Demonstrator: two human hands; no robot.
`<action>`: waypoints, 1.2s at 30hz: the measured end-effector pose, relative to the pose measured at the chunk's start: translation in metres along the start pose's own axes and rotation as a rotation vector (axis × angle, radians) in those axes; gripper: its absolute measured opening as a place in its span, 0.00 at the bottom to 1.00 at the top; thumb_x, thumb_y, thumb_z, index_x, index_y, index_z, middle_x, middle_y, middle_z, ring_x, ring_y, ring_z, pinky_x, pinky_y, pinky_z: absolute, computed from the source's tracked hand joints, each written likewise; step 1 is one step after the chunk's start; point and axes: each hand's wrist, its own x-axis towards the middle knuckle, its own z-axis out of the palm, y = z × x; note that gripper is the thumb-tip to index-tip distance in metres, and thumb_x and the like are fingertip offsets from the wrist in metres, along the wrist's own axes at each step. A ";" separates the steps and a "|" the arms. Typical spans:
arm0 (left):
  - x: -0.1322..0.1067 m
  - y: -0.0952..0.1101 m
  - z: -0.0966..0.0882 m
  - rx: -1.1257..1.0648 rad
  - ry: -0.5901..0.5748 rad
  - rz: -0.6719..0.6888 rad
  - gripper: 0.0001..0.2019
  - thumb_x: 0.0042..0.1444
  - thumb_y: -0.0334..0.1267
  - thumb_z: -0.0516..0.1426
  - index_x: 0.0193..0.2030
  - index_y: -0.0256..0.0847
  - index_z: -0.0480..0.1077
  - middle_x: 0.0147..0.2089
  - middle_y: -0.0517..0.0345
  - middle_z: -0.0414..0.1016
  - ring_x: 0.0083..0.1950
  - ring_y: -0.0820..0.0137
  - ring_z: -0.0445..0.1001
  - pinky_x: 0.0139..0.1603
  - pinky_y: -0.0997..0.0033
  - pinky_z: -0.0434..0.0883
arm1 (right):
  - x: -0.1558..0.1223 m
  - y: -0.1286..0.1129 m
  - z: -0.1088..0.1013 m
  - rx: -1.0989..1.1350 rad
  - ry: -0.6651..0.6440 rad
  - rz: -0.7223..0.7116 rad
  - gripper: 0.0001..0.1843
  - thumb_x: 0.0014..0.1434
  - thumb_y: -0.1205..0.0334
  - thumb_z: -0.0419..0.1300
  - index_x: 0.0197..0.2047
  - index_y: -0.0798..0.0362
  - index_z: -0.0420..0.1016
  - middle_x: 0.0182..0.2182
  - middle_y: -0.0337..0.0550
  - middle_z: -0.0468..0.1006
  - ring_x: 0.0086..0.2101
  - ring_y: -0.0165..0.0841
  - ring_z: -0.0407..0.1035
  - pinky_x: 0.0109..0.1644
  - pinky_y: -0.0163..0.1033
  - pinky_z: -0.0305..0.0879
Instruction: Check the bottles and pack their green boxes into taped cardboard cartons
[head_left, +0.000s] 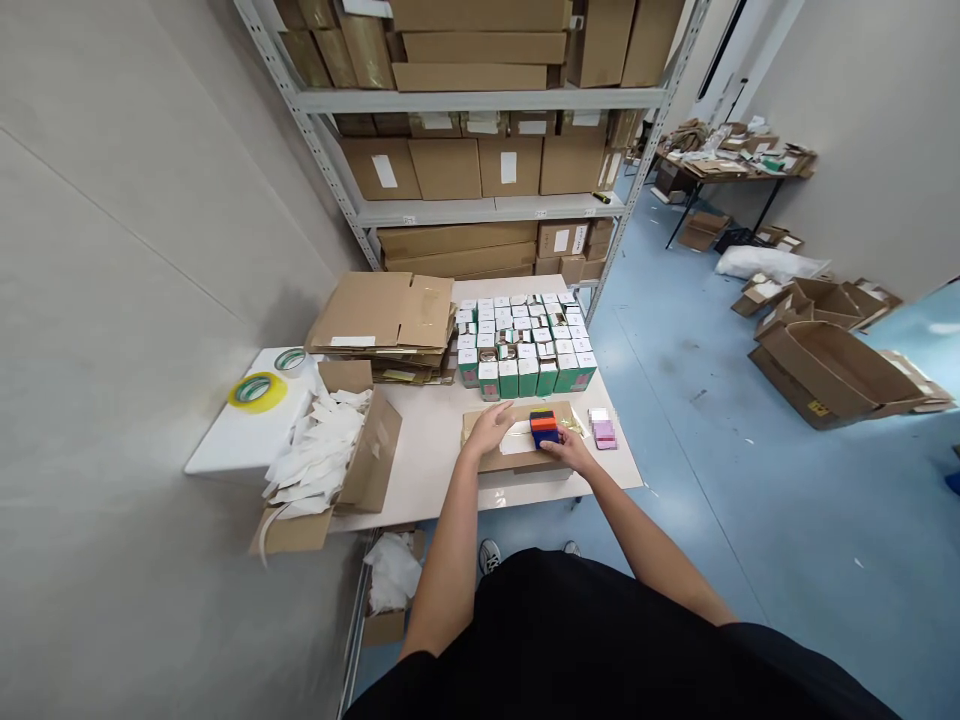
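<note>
On the white table (420,440) in front of me lies a flat brown cardboard box (517,461) with a white label (516,440). My right hand (571,449) grips a small stack of dark blue, orange and black pieces (544,428) above the box's right part; their exact kind is too small to make out. Over the box's left part, my left hand (491,428) is held with fingers extended, apart from the stack. A small pile of pink and purple packs (603,430) sits to the right of the box. Behind it stand several green-and-white small cartons (529,375) in rows.
Flattened cardboard (367,310) is stacked at the back left. A carton of white paper strips (379,450) and yellow tape rolls (257,392) stand left. Metal shelving (480,101) with boxes rises behind. Open cartons (832,375) lie on the floor at right.
</note>
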 end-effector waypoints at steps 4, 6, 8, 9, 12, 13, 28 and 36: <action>0.022 0.039 0.000 -0.063 -0.191 0.062 0.27 0.60 0.55 0.63 0.59 0.39 0.79 0.61 0.45 0.80 0.61 0.56 0.77 0.60 0.63 0.72 | 0.006 -0.004 0.001 -0.015 -0.038 -0.018 0.29 0.53 0.42 0.71 0.53 0.49 0.79 0.49 0.48 0.84 0.50 0.48 0.77 0.58 0.52 0.71; 0.028 0.049 0.000 -0.003 -0.257 0.069 0.22 0.55 0.53 0.66 0.48 0.38 0.84 0.49 0.47 0.85 0.50 0.58 0.81 0.52 0.64 0.74 | 0.008 -0.007 -0.002 -0.012 -0.066 -0.023 0.28 0.52 0.42 0.72 0.51 0.50 0.80 0.48 0.48 0.84 0.50 0.48 0.76 0.57 0.52 0.71; 0.030 0.052 0.001 0.058 -0.229 0.081 0.18 0.52 0.52 0.67 0.39 0.38 0.85 0.40 0.50 0.86 0.43 0.60 0.80 0.45 0.65 0.74 | 0.009 -0.012 -0.006 -0.018 -0.099 -0.032 0.29 0.50 0.42 0.73 0.50 0.51 0.80 0.48 0.47 0.84 0.49 0.47 0.76 0.56 0.51 0.71; 0.029 0.052 0.001 0.066 -0.185 0.088 0.17 0.52 0.51 0.67 0.37 0.38 0.85 0.38 0.51 0.86 0.41 0.61 0.80 0.43 0.66 0.73 | 0.009 -0.014 -0.008 -0.022 -0.114 -0.039 0.30 0.50 0.42 0.73 0.51 0.51 0.80 0.48 0.47 0.84 0.49 0.46 0.76 0.56 0.50 0.71; 0.022 0.051 0.004 0.002 -0.025 0.098 0.15 0.52 0.49 0.66 0.34 0.39 0.85 0.35 0.51 0.85 0.39 0.61 0.79 0.40 0.67 0.72 | 0.007 -0.022 -0.011 -0.039 -0.103 -0.075 0.31 0.51 0.40 0.71 0.51 0.52 0.79 0.45 0.46 0.83 0.45 0.44 0.76 0.52 0.48 0.71; 0.018 0.049 0.005 -0.028 0.027 0.092 0.14 0.52 0.48 0.66 0.34 0.38 0.85 0.35 0.50 0.85 0.39 0.60 0.79 0.40 0.67 0.72 | 0.006 -0.025 -0.011 -0.063 -0.075 -0.085 0.30 0.53 0.39 0.70 0.49 0.52 0.79 0.43 0.45 0.83 0.43 0.43 0.76 0.50 0.47 0.71; -0.024 0.009 -0.036 -0.239 0.575 -0.048 0.13 0.53 0.46 0.64 0.26 0.39 0.80 0.28 0.54 0.81 0.34 0.66 0.77 0.40 0.70 0.71 | 0.015 -0.065 -0.030 -0.356 -0.028 -0.045 0.30 0.54 0.33 0.66 0.40 0.54 0.83 0.36 0.47 0.82 0.37 0.43 0.74 0.41 0.43 0.68; -0.033 -0.027 -0.037 -0.392 0.704 -0.182 0.10 0.50 0.43 0.64 0.30 0.38 0.82 0.29 0.55 0.82 0.35 0.65 0.79 0.42 0.68 0.75 | 0.045 -0.090 -0.028 -0.636 -0.114 -0.069 0.29 0.55 0.34 0.65 0.40 0.54 0.84 0.34 0.46 0.84 0.35 0.40 0.73 0.38 0.38 0.64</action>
